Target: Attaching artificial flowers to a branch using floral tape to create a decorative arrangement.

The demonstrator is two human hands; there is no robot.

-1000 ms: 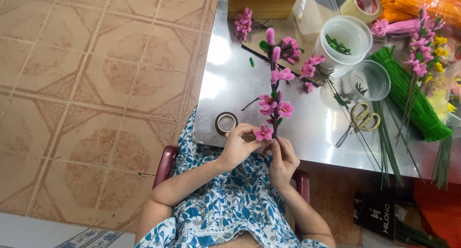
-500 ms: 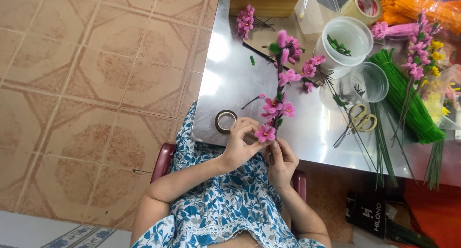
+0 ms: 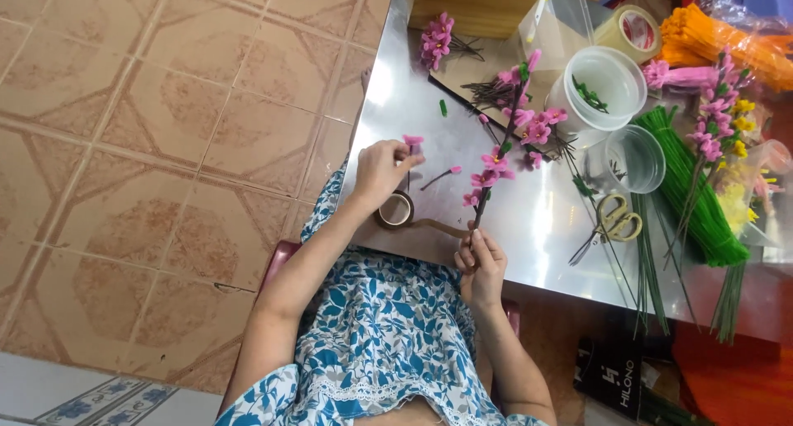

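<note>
My right hand (image 3: 480,262) grips the bottom of a thin stem carrying a branch of pink artificial flowers (image 3: 505,148), which leans up and to the right over the shiny metal table (image 3: 529,220). My left hand (image 3: 383,169) is further left and pinches a single small pink flower on a wire (image 3: 411,141). Just below that hand sits a roll of brown floral tape (image 3: 396,210), and a strip of tape runs from it toward the stem. Another loose pink flower (image 3: 446,173) lies on the table between my hands.
Two white plastic tubs (image 3: 609,86), yellow-handled scissors (image 3: 614,219), a bundle of green wires (image 3: 694,191), orange stems (image 3: 723,38), a roll of clear tape (image 3: 633,30) and a pink flower cluster (image 3: 436,42) crowd the table's right and far side. The tiled floor (image 3: 165,145) lies left.
My left hand let go of the branch and moved up and left, where it now holds a single pink flower. The branch stays in my right hand, tilted more to the right.
</note>
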